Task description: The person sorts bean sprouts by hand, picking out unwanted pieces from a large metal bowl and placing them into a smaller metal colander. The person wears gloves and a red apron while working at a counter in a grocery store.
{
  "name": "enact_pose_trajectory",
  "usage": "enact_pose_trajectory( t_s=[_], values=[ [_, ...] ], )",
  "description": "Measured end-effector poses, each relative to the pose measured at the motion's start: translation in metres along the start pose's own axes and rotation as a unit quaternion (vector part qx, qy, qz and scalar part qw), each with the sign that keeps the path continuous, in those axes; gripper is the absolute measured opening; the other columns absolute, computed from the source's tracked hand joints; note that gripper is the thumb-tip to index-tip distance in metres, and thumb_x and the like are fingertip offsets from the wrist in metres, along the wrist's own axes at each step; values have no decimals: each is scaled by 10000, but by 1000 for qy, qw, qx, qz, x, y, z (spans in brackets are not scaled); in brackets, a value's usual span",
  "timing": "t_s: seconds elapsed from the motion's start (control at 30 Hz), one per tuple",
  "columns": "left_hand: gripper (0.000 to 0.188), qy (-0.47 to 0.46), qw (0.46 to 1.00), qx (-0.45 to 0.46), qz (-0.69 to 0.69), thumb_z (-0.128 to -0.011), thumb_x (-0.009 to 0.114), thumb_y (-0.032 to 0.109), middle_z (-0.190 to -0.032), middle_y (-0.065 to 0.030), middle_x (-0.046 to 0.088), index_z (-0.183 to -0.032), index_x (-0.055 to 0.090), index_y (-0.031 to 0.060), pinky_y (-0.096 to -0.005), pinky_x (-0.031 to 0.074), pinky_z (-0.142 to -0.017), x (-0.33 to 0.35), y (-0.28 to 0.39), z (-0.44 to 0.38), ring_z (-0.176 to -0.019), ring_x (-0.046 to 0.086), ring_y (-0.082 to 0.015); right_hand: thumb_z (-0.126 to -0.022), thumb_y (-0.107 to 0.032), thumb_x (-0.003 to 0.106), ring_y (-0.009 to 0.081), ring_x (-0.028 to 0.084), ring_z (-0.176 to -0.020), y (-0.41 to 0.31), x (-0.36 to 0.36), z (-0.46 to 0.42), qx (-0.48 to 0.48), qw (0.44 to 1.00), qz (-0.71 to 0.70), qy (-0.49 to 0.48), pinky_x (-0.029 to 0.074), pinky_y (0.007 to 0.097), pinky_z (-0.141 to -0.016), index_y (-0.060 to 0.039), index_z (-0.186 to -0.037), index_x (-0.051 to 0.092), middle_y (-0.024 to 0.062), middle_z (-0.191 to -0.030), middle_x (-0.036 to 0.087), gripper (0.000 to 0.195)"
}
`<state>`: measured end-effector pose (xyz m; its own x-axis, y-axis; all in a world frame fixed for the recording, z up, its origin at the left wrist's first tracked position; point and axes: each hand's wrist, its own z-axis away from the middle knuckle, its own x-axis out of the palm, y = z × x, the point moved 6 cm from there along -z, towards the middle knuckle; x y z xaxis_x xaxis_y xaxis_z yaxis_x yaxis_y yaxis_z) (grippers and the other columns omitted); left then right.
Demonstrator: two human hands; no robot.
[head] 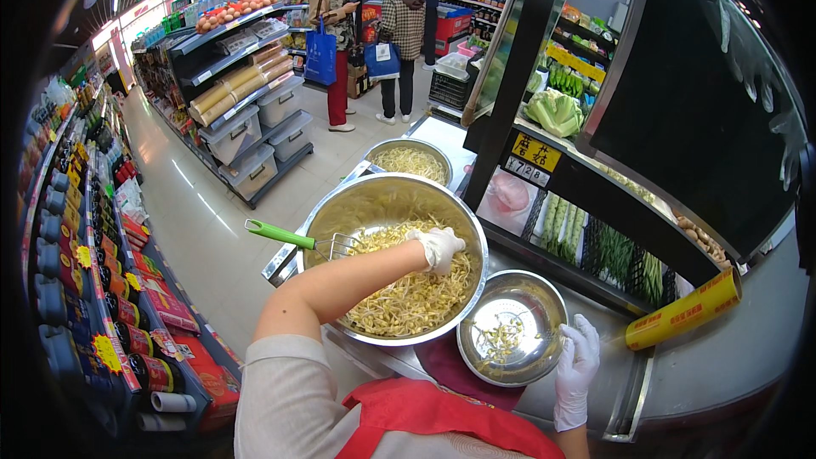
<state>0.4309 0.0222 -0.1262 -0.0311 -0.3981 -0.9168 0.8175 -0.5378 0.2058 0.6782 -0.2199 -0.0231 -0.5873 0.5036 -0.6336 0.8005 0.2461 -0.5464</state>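
Note:
My left hand, in a white glove, reaches into a large steel bowl and rests on the bean sprouts at its right side; its fingers are partly hidden, so its grip is unclear. A wire tool with a green handle leans over that bowl's left rim. My right hand, also gloved, is beside the right rim of a smaller perforated steel bowl, which holds a few sprouts; whether the fingers touch the rim is unclear. Behind the large bowl stands another bowl of sprouts.
A dark red cloth lies partly under the smaller bowl. A yellow printed roll rests on the metal surface at the right, near a black-framed produce display. Shelves flank the aisle at the left. Several people stand farther back.

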Motion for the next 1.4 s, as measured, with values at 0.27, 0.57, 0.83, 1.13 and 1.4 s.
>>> enact_pose_trajectory(
  t_s=[0.27, 0.57, 0.83, 1.13, 1.4],
  values=[
    [589, 30, 999, 4, 20, -722, 696, 167, -1209, -228, 554, -1288, 546, 104, -435, 481, -937, 5, 1, 3, -1125, 564, -390, -809, 20, 559, 318, 569, -1144, -4, 1, -4, -1, 1000, -1, 2, 331, 467, -1076, -75, -999, 694, 157, -1144, 628, 251],
    [313, 159, 982, 60, 82, -764, 612, 28, -1061, -208, 618, -1077, 639, 33, -421, 477, -896, -18, -12, 27, -1045, 592, -381, -808, 26, 556, 313, 567, -1143, -8, -1, -3, -18, 1000, -1, 2, 330, 474, -1070, -76, -1000, 687, 150, -1139, 625, 254],
    [519, 153, 979, 75, 114, -722, 634, 28, -1182, -192, 577, -1234, 596, 102, -389, 452, -967, -28, -26, 40, -1135, 548, -382, -803, 26, 565, 317, 572, -1131, -9, 4, -5, -25, 1000, 1, -5, 340, 463, -1064, -65, -986, 688, 158, -1135, 624, 239],
    [1005, 1, 1000, 3, 5, -596, 842, 283, -1451, -213, 369, -1474, 356, 223, -506, 348, -1089, 0, 1, 11, -1345, 325, -440, -789, 28, 573, 326, 568, -1131, -11, 4, -4, -51, 999, -8, -4, 344, 462, -1061, -65, -990, 688, 163, -1133, 625, 250],
    [458, 62, 996, 47, -33, -676, 713, 123, -1085, -225, 593, -1128, 640, 100, -446, 510, -873, 4, 5, 11, -1023, 600, -393, -770, 30, 575, 328, 565, -1139, -10, -3, -2, -30, 999, 19, 4, 351, 498, -1048, -71, -970, 688, 161, -1145, 622, 251]
  ],
)
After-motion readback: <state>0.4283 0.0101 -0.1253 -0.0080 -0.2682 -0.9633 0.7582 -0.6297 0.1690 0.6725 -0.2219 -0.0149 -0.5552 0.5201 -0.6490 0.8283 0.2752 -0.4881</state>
